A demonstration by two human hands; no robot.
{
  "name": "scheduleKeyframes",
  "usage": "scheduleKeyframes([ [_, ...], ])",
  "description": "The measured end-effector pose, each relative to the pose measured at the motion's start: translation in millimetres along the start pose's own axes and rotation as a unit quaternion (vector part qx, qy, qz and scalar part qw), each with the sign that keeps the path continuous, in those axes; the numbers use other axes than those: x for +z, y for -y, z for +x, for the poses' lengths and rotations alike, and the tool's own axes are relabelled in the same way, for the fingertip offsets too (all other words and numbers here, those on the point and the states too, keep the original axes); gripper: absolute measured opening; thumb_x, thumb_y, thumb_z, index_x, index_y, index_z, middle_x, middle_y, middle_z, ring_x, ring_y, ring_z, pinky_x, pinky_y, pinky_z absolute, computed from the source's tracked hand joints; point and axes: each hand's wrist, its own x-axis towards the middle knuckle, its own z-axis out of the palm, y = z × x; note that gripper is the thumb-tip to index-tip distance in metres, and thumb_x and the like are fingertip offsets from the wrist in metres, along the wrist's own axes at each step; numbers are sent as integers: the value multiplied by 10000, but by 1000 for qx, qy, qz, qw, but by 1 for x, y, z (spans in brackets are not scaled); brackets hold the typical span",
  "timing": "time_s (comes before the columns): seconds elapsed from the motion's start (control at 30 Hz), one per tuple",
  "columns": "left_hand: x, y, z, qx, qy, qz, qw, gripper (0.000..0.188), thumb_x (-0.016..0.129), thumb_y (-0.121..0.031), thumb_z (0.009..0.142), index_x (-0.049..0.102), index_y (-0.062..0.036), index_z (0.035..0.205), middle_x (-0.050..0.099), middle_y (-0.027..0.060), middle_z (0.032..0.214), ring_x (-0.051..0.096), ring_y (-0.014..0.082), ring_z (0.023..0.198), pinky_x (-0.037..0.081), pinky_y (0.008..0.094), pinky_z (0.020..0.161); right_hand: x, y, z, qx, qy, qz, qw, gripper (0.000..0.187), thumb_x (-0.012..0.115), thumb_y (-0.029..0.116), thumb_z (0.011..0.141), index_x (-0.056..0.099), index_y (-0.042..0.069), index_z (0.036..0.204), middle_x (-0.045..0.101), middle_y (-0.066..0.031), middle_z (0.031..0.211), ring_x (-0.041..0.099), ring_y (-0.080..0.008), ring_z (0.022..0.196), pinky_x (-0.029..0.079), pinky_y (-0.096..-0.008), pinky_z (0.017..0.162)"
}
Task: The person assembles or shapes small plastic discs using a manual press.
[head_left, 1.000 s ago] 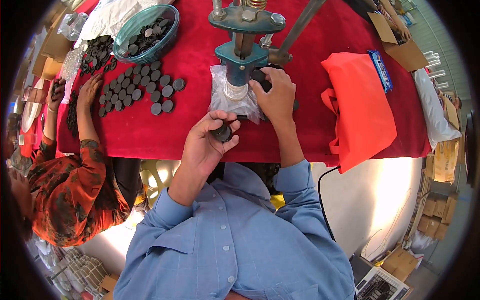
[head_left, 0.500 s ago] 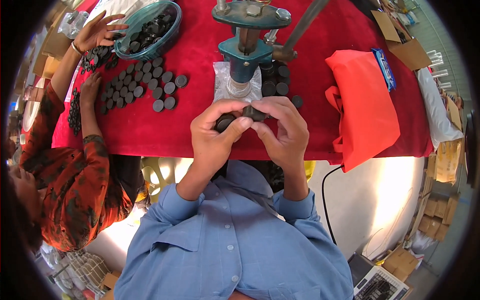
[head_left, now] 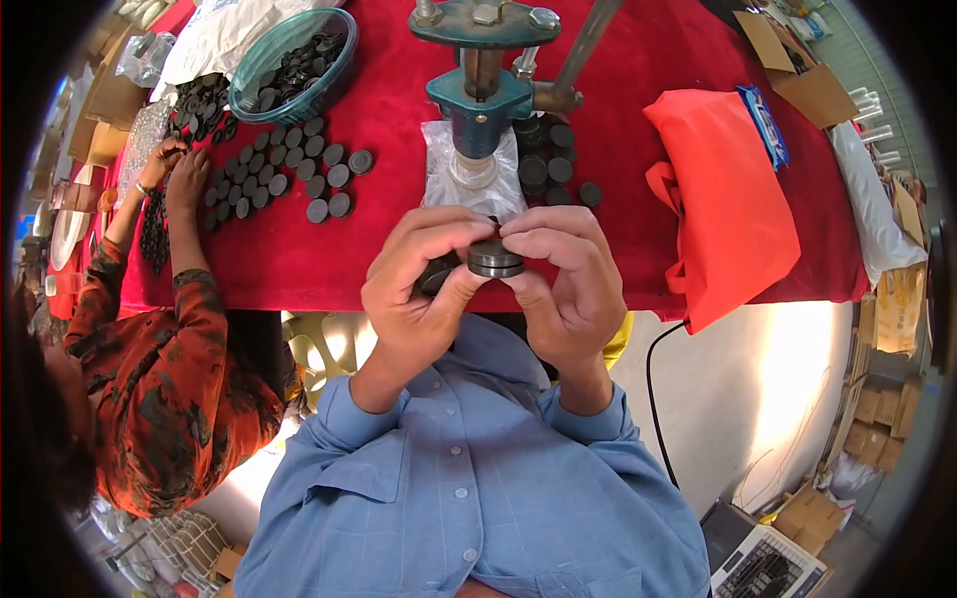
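Between the fingertips of both hands I grip a round black disc, its grooved rim toward me, just in front of the press. My left hand pinches it from the left. A second dark round piece is tucked in that palm, partly covered by the fingers. My right hand closes on the disc from the right. Beyond my hands stands a green hand press, its base wrapped in clear plastic. Several black discs lie to the right of the press.
Rows of black discs lie at the left beside a clear bowl of dark parts. A co-worker's hands are at another pile of parts. A red bag lies at the right on the red tablecloth; an opened carton stands beyond it.
The disc in my fingers has turned and come slightly toward me, so its rim now shows. The co-worker's raised hand has come down from beside the bowl to the parts.
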Motion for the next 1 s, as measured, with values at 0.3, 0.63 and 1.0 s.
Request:
scheduleKeyframes([
  [0.3, -9, -12, -1, 73, 4, 40, 997, 258, 771, 2, 832, 701, 19, 1080, 684, 173, 1039, 679, 222, 868, 552, 300, 722, 1, 7, 3, -32, 7, -32, 999, 320, 758, -17, 738, 676, 39, 1042, 678, -108, 995, 635, -262, 853, 506, -349, 739],
  [0.63, -4, -18, 2, 86, 5, 56, 995, 214, 771, -50, 853, 704, 27, 1040, 694, 181, 1007, 686, 245, 877, 549, 307, 754, 1, 7, -1, -53, -20, -45, 997, 237, 727, 10, 785, 668, 15, 1014, 662, -112, 930, 621, -266, 817, 499, -362, 717],
  [1.0, 3, -4, -11, 29, -52, -22, 998, 197, 736, -101, 909, 665, 27, 1041, 662, 182, 1017, 659, 216, 834, 539, 301, 751, 6, 11, -3, 8, -1, -11, 1000, 281, 754, -24, 752, 688, 18, 1021, 670, -99, 930, 621, -244, 815, 500, -336, 716],
])
